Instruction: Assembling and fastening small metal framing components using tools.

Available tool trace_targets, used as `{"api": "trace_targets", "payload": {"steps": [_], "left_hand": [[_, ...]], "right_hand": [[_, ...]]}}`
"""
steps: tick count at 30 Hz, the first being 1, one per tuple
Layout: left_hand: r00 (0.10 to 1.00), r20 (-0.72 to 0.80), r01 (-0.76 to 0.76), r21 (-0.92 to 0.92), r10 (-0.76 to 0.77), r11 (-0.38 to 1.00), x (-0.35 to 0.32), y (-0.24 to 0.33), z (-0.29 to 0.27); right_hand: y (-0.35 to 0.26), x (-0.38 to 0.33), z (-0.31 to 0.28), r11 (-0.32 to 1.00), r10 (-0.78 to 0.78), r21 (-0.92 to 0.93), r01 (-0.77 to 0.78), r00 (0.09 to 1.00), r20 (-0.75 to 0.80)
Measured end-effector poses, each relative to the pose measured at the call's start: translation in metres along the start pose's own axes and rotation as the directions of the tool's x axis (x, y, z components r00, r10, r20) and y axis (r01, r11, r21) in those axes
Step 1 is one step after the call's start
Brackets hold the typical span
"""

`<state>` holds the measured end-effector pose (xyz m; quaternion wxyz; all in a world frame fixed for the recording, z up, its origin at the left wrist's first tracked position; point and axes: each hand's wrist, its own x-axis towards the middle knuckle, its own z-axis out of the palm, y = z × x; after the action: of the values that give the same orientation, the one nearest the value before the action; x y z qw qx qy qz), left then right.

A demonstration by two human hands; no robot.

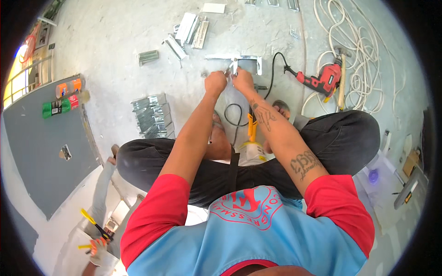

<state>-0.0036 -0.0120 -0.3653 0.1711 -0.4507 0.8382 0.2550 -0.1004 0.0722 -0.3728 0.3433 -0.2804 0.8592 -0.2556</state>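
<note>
In front of me on the floor, both hands meet at a bent silver metal bracket (252, 58), a thin profile with a short strip hanging from its middle. My left hand (216, 83) is closed, its fingertips pinching at the bracket's lower side; the small piece between them is hard to make out. My right hand (243, 80) is closed with its fingertips on the hanging strip. Below my right wrist, between my legs, stands a yellow-and-black tool (252, 126), partly hidden by my forearm. A black cord (234, 110) loops beside it.
Stacked metal brackets (152, 115) lie left, with loose metal pieces (186, 30) farther off. A red power drill (326, 79) and coiled white cable (363, 50) lie right. Two bottles (62, 106) rest on a grey board (41, 142). Lower left, another person's gloved hand (97, 250) is near yellow-and-black-handled tool (95, 223).
</note>
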Motion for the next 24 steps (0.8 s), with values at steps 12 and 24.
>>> {"api": "trace_targets", "payload": {"steps": [12,24], "left_hand": [[1.0,0.026,-0.013,0.025,0.013,1.0,0.002,-0.014,0.003],[0.924,-0.102,-0.374,-0.056,0.368,0.926,0.04,-0.091,-0.009]], "right_hand": [[0.021,-0.108,0.016,0.94,0.341,0.13,-0.316,0.844,-0.415],[0.02,-0.095,-0.078,0.435,0.897,0.356,-0.827,0.433,-0.089]]}}
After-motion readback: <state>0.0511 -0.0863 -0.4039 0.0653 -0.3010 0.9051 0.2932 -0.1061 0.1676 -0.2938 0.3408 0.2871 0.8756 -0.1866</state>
